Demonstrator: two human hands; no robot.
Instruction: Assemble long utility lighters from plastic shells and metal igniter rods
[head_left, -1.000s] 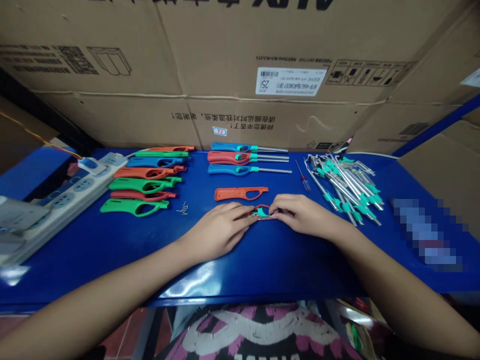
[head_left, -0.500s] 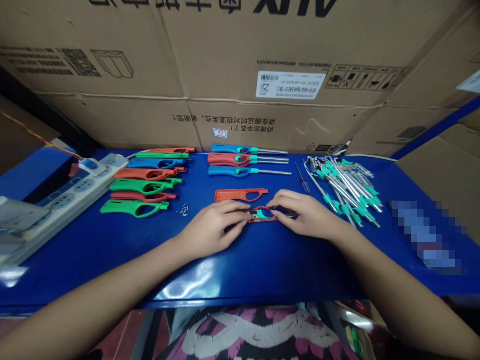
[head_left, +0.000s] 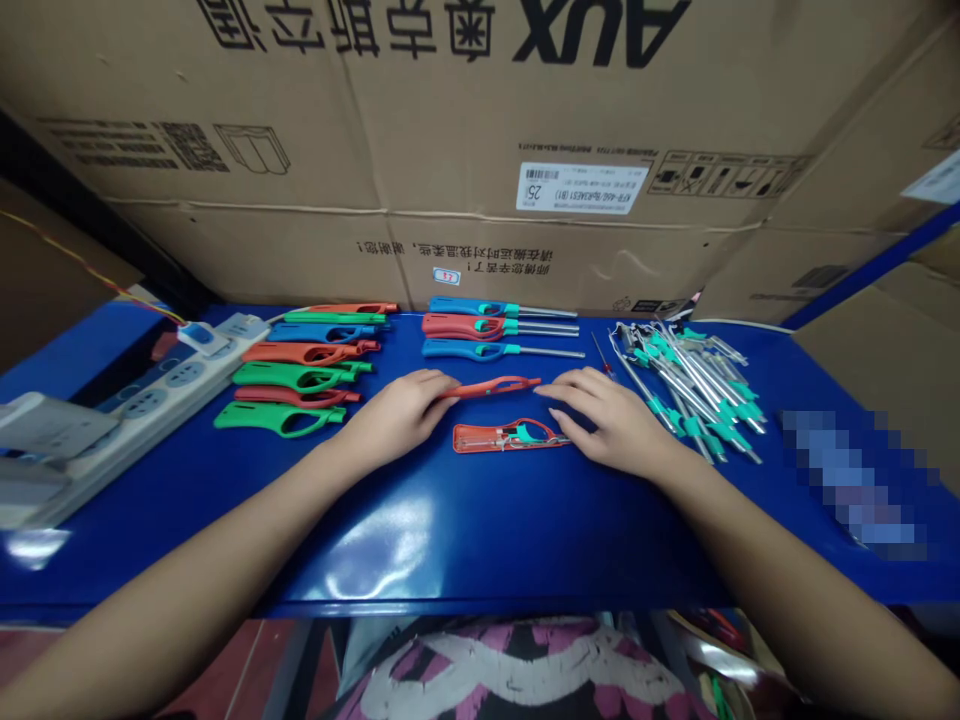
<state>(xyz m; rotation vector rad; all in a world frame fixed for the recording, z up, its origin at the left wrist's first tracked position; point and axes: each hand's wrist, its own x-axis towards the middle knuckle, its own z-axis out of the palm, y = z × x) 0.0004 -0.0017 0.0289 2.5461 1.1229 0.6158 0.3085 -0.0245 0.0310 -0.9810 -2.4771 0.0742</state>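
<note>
My left hand [head_left: 409, 412] grips the left end of an orange handle cover [head_left: 491, 388], which is tilted up off the blue table. Just below it, an open orange handle half [head_left: 480, 438] lies flat, with a teal trigger [head_left: 525, 433] and a metal rod fitted inside. My right hand [head_left: 607, 415] is at the right end of that half, its fingers apart and the fingertips close to the rod. Its index finger is near the cover's narrow right tip.
Several coloured handles [head_left: 289, 376] lie at the left beside a white power strip [head_left: 184, 375]. Three lighters with rods [head_left: 469, 349] lie at the back. Several metal rods with teal parts [head_left: 694, 385] and a screwdriver [head_left: 604, 360] are at the right. A cardboard box [head_left: 450, 150] stands behind.
My left hand has left the lower handle half, moved up and left, and taken hold of the orange cover, lifting it. My right hand has opened and drawn slightly right. The view has shifted slightly.
</note>
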